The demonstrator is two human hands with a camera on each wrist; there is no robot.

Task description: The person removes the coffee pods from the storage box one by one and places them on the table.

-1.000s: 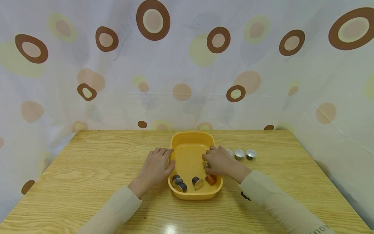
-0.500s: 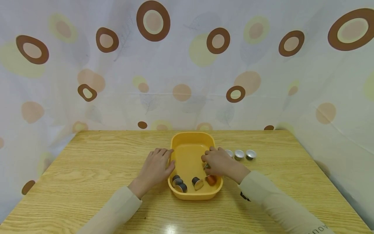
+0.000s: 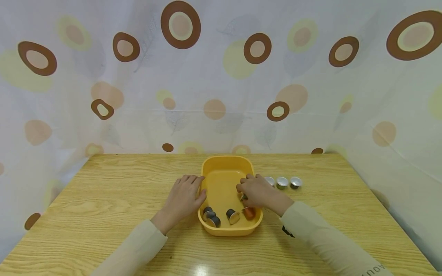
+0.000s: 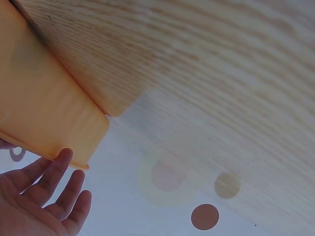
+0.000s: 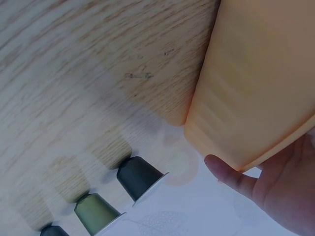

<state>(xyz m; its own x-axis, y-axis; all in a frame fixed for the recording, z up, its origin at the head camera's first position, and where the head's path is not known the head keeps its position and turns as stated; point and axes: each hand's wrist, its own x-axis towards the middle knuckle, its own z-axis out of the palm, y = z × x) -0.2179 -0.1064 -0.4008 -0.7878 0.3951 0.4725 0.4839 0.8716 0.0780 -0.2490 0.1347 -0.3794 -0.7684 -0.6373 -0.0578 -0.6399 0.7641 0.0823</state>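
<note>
A yellow plastic bin (image 3: 228, 231) stands on the table, long side pointing away from me. My left hand (image 3: 183, 199) is at its left rim, fingers nearly straight and fingertips right at the edge in the left wrist view. Over the right rim reaches my right hand (image 3: 259, 192), its fingers inside the bin and mostly hidden. A coffee capsule (image 3: 243, 197) shows under that hand; I cannot tell whether the fingers pinch it. Nearer me in the bin lie an orange capsule (image 3: 249, 213), a dark capsule with a gold lid (image 3: 233, 216), and two dark capsules (image 3: 212, 217) at the left.
Right of the bin, capsules stand in a row with silver lids up: a dark one (image 3: 295, 183), a green one (image 5: 96, 213) and another dark one (image 5: 138, 178) beside the right hand. Behind the wooden table (image 3: 103, 199) hangs a patterned cloth (image 3: 214, 76).
My right hand has shifted slightly left and toward me inside the bin, and the capsule under it shows a little differently. The left hand keeps its place.
</note>
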